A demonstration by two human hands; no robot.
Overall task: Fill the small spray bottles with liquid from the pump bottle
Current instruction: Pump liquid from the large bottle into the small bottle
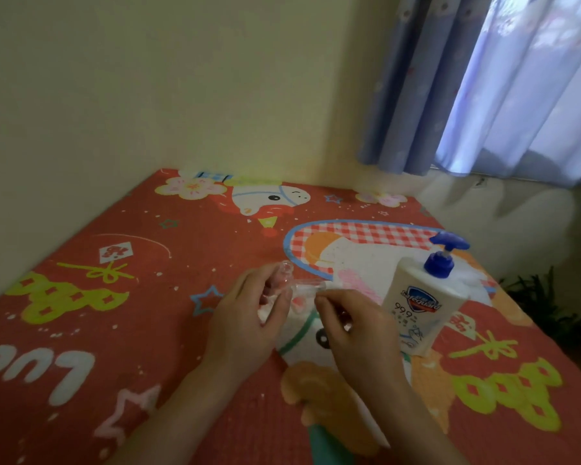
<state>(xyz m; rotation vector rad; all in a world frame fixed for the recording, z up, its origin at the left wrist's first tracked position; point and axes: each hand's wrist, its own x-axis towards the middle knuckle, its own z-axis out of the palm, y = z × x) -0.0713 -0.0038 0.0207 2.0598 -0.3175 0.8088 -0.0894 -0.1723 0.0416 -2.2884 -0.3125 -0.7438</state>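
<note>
My left hand (249, 317) grips small clear spray bottles (284, 275) above the red patterned mat; one clear tube-shaped bottle (307, 286) sticks out sideways to the right. My right hand (353, 325) is just right of it, fingers curled, its fingertips pinching the end of that bottle; a small clear part glints under its fingers. The white pump bottle (420, 303) with a blue pump head (445, 253) stands upright on the mat, right of my right hand and apart from it.
The red cartoon mat (148, 297) covers the whole surface. A pale wall runs along its left and far edges. Blue curtains (483, 82) hang at the back right, and a green plant (540, 297) is beyond the mat's right edge.
</note>
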